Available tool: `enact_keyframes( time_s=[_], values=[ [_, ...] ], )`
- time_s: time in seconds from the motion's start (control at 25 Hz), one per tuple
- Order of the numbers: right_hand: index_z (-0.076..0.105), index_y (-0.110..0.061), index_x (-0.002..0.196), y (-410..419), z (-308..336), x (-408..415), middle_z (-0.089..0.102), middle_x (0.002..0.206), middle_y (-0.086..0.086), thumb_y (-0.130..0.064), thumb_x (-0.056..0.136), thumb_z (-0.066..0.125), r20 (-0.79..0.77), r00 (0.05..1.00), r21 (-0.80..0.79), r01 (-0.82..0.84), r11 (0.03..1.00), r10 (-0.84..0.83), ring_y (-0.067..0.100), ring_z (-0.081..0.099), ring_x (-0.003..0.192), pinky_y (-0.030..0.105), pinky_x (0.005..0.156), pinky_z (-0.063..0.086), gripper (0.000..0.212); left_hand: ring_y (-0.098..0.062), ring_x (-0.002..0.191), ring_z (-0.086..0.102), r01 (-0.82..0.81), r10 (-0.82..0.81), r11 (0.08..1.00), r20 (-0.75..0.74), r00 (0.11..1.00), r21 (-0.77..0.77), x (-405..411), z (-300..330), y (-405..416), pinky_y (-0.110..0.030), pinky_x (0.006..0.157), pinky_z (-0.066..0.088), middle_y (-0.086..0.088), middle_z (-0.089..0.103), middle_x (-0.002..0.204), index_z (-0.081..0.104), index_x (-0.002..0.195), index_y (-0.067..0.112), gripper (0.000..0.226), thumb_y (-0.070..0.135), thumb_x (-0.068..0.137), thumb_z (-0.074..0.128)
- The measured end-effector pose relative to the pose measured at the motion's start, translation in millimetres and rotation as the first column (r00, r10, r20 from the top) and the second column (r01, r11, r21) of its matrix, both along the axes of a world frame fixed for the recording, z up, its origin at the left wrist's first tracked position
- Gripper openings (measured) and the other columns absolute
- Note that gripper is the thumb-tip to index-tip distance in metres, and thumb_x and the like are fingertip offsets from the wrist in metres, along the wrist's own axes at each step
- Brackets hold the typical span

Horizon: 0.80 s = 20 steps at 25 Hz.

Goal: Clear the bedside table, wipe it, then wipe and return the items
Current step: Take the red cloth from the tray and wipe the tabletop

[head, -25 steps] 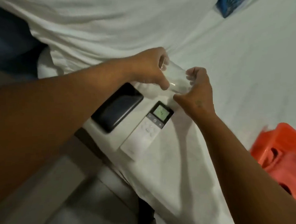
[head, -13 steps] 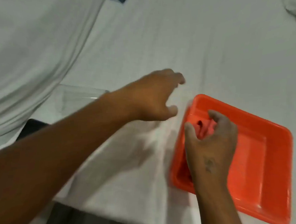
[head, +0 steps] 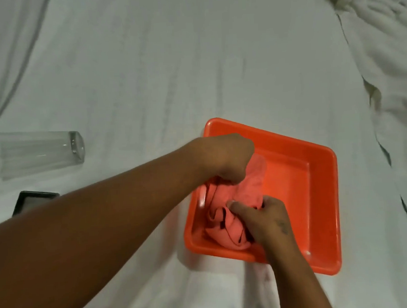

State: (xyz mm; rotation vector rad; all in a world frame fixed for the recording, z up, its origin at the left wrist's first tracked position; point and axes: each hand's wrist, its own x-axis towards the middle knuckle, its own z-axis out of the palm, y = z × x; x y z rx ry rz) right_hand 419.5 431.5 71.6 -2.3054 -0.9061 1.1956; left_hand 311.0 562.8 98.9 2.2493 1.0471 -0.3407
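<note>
Both hands — left hand (head: 224,159), right hand (head: 263,219) — clenched on pink cloth (head: 227,207) inside orange tub (head: 317,161) (on white bedsheet (head: 192,71)); likely drips if wet.

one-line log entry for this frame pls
stage: fetching cloth | left hand: grip on cloth | right hand: grip on cloth | cloth: in tub | glass: lying on bed

Single head-worn wide-angle view, looking steeply down and forward from close above the white bed sheet (head: 192,59). Both forearms enter from six to eight o'clock. The orange rectangular plastic tub (head: 319,194) sits near centre; the clear drinking glass (head: 42,151) lies at nine o'clock.
</note>
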Motion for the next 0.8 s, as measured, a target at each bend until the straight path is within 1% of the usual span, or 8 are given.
enact_keyframes(
  time_s=[0.08,0.12,0.2,0.32,0.48,0.6,0.72,0.8],
  values=[
    [0.076,-0.016,0.079,-1,20,0,0.079,0.072,0.004,-0.023,0.069,0.089,-0.166,0.986,0.120,0.016,0.993,0.004,0.024,0.074,0.067,0.033,0.053,0.057,0.017,-0.026,0.077,0.067,-0.151,0.175,0.979,0.192,0.966,-0.134,-25,24,-1,-0.038,0.062,0.055,-0.005,0.071,0.083,0.068,0.085,0.013,0.012,0.017,0.074,0.071],
    [0.078,-0.021,0.085,-3,33,-4,0.080,0.076,0.003,-0.026,0.067,0.087,-0.244,0.969,0.186,0.005,0.983,0.041,0.023,0.075,0.068,0.030,0.053,0.058,0.021,-0.021,0.071,0.068,-0.242,0.313,0.937,0.301,0.901,-0.252,-47,37,-5,-0.037,0.057,0.055,-0.001,0.071,0.078,0.068,0.082,0.017,0.012,0.018,0.071,0.073],
    [0.077,-0.024,0.098,-6,58,-23,0.081,0.087,0.008,-0.030,0.063,0.084,-0.361,0.912,0.300,-0.084,0.950,0.195,0.028,0.077,0.077,0.037,0.065,0.064,0.036,-0.013,0.063,0.069,-0.345,0.572,0.797,0.435,0.696,-0.495,-105,62,-26,-0.031,0.053,0.055,0.000,0.071,0.073,0.071,0.084,0.022,0.018,0.018,0.068,0.078],
    [0.073,-0.017,0.105,-14,72,-79,0.079,0.095,0.015,-0.022,0.065,0.086,-0.542,0.737,0.350,-0.237,0.906,0.403,0.034,0.075,0.082,0.047,0.073,0.063,0.043,-0.014,0.071,0.072,-0.438,0.764,0.642,0.475,0.437,-0.629,-204,79,-80,-0.028,0.061,0.059,-0.014,0.076,0.088,0.074,0.099,0.021,0.032,0.017,0.068,0.081],
    [0.073,-0.013,0.103,-57,47,-193,0.077,0.094,0.015,-0.024,0.066,0.086,-0.694,0.510,0.254,-0.487,0.835,0.509,0.028,0.071,0.083,0.047,0.079,0.059,0.040,-0.019,0.075,0.072,-0.610,0.941,0.327,0.308,0.141,-0.722,-339,70,-194,-0.030,0.065,0.060,-0.010,0.076,0.088,0.075,0.106,0.023,0.041,0.010,0.067,0.080],
    [0.074,-0.012,0.105,-104,11,-264,0.078,0.097,0.016,-0.015,0.078,0.081,-0.720,0.395,0.203,-0.667,0.717,0.571,0.029,0.075,0.086,0.046,0.080,0.062,0.028,-0.017,0.078,0.071,-0.745,0.983,0.112,0.183,-0.014,-0.658,-400,38,-282,-0.035,0.069,0.061,-0.009,0.077,0.090,0.072,0.104,0.013,0.039,0.009,0.066,0.079],
    [0.075,-0.015,0.100,-155,-36,-306,0.081,0.089,0.008,-0.001,0.088,0.073,-0.644,0.379,0.115,-0.812,0.573,0.665,0.022,0.076,0.080,0.035,0.071,0.062,0.018,-0.023,0.083,0.068,-0.833,0.988,-0.080,0.065,-0.138,-0.547,-422,-16,-358,-0.046,0.080,0.060,-0.022,0.076,0.101,0.069,0.106,0.006,0.041,0.007,0.067,0.082],
    [0.075,-0.016,0.093,-179,-61,-318,0.079,0.076,-0.004,-0.002,0.087,0.073,-0.566,0.373,0.045,-0.877,0.479,0.735,0.010,0.074,0.070,0.024,0.062,0.057,0.016,-0.021,0.079,0.063,-0.866,0.975,-0.189,0.019,-0.223,-0.463,-420,-57,-400,-0.043,0.073,0.056,-0.026,0.074,0.098,0.069,0.098,0.004,0.032,0.002,0.070,0.084]
  ],
)
